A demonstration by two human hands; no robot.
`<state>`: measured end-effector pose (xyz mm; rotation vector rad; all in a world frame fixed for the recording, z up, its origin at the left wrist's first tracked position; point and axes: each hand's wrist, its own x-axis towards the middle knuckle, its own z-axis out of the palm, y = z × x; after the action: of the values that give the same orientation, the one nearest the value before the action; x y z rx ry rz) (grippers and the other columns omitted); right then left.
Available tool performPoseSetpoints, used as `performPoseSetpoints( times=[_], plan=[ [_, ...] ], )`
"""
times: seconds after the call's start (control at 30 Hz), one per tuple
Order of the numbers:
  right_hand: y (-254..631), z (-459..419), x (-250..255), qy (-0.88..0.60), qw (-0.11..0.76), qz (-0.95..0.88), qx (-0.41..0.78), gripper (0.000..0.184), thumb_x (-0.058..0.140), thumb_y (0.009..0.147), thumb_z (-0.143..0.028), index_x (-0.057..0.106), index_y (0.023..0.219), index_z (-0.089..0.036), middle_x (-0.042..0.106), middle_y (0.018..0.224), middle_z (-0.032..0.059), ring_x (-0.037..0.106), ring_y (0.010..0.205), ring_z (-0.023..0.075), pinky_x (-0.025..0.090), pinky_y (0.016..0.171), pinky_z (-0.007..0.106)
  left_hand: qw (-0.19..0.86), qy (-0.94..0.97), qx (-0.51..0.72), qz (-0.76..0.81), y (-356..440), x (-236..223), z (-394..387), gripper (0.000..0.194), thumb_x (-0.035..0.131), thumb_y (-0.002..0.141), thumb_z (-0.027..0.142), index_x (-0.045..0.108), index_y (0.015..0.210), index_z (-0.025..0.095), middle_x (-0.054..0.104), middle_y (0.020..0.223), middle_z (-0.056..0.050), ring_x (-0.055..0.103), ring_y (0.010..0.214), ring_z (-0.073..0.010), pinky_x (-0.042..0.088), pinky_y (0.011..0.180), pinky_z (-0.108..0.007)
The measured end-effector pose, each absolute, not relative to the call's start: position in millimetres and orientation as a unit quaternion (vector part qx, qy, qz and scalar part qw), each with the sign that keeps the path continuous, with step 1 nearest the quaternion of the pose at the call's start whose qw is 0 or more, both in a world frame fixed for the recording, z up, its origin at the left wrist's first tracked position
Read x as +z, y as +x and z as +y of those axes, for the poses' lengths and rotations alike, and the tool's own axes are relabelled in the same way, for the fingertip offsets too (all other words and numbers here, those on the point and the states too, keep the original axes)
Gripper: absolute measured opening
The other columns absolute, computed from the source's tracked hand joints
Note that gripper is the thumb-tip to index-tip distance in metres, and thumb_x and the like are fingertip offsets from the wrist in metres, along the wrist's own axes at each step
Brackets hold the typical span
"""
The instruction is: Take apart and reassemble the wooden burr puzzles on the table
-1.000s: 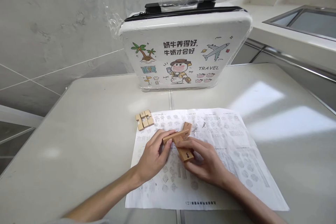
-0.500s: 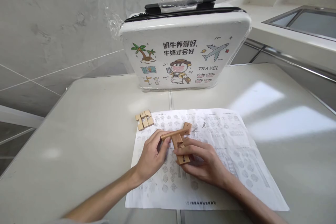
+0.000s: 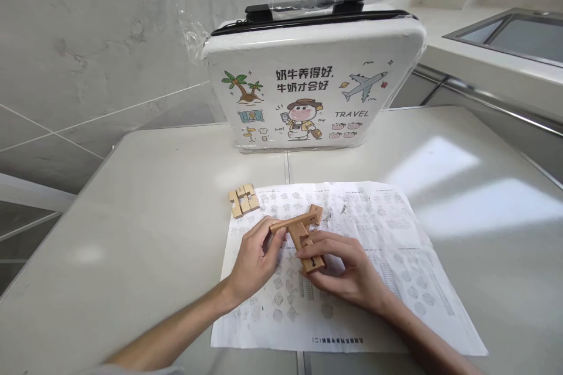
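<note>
My left hand pinches the left end of a brown wooden puzzle bar, which has a dark mark near its right end. My right hand is closed round a notched wooden puzzle piece with a black squiggle on its near end. The two pieces meet in a rough T shape above the printed sheet. Just behind them shows another small wooden block, partly covered by the bar. How the pieces fit together is hidden by my fingers.
Several paler notched wooden pieces lie together at the sheet's far left corner. At the back of the table stands a white suitcase in clear plastic, near a grey wall. A counter lies at the right.
My right hand and its puzzle piece have shifted slightly right, and the piece's marked end has turned a little. My left hand still holds the bar, with hardly any movement.
</note>
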<state>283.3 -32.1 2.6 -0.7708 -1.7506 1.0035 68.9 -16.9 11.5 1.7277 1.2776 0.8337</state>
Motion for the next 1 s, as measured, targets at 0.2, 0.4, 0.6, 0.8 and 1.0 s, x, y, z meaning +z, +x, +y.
performPoseSetpoints(
  times=[0.2, 0.4, 0.6, 0.8, 1.0],
  plan=[
    [280.4, -36.4, -0.7, -0.317, 0.464, -0.74, 0.37, 0.025, 0.072, 0.091, -0.01, 0.078, 0.111, -0.024, 0.078, 0.101, 0.0074, 0.075, 0.08, 0.0193, 0.06, 0.064, 0.028, 0.393, 0.686, 0.333, 0.513, 68.8, 10.3, -17.5, 0.03, 0.048, 0.112, 0.037, 0.066, 0.095, 0.02, 0.066, 0.094, -0.004, 0.062, 0.086, -0.0189, 0.048, 0.077, -0.03],
    [280.3, -37.4, -0.5, -0.316, 0.476, -0.733, 0.369, 0.025, 0.072, 0.09, -0.009, 0.078, 0.11, -0.024, 0.078, 0.1, 0.0068, 0.075, 0.079, 0.0191, 0.058, 0.063, 0.027, 0.397, 0.686, 0.334, 0.51, 69.2, 11.3, -18.1, 0.029, 0.049, 0.112, 0.036, 0.066, 0.094, 0.02, 0.067, 0.095, -0.004, 0.062, 0.086, -0.0187, 0.047, 0.077, -0.03],
    [280.5, -36.9, 1.0, -0.317, 0.486, -0.71, 0.4, 0.026, 0.074, 0.087, -0.007, 0.078, 0.107, -0.024, 0.078, 0.101, 0.0068, 0.076, 0.086, 0.0212, 0.059, 0.069, 0.028, 0.414, 0.679, 0.339, 0.503, 69.4, 12.6, -17.2, 0.029, 0.05, 0.112, 0.037, 0.068, 0.098, 0.019, 0.066, 0.095, -0.005, 0.061, 0.087, -0.0191, 0.047, 0.077, -0.03],
    [281.8, -35.6, 0.5, -0.314, 0.49, -0.692, 0.427, 0.029, 0.075, 0.085, -0.004, 0.076, 0.106, -0.025, 0.077, 0.097, 0.005, 0.075, 0.086, 0.0211, 0.059, 0.071, 0.029, 0.422, 0.671, 0.344, 0.504, 68.2, 10.4, -17.1, 0.029, 0.05, 0.111, 0.038, 0.07, 0.102, 0.02, 0.064, 0.091, -0.004, 0.06, 0.083, -0.0186, 0.046, 0.074, -0.03],
    [279.6, -39.5, -1.9, -0.312, 0.478, -0.736, 0.364, 0.028, 0.074, 0.086, -0.006, 0.076, 0.107, -0.024, 0.077, 0.099, 0.0077, 0.073, 0.076, 0.0191, 0.055, 0.062, 0.027, 0.403, 0.68, 0.345, 0.506, 68.8, 10.5, -17.7, 0.026, 0.05, 0.111, 0.035, 0.071, 0.105, 0.02, 0.066, 0.094, -0.004, 0.062, 0.087, -0.0189, 0.047, 0.076, -0.031]
  ],
)
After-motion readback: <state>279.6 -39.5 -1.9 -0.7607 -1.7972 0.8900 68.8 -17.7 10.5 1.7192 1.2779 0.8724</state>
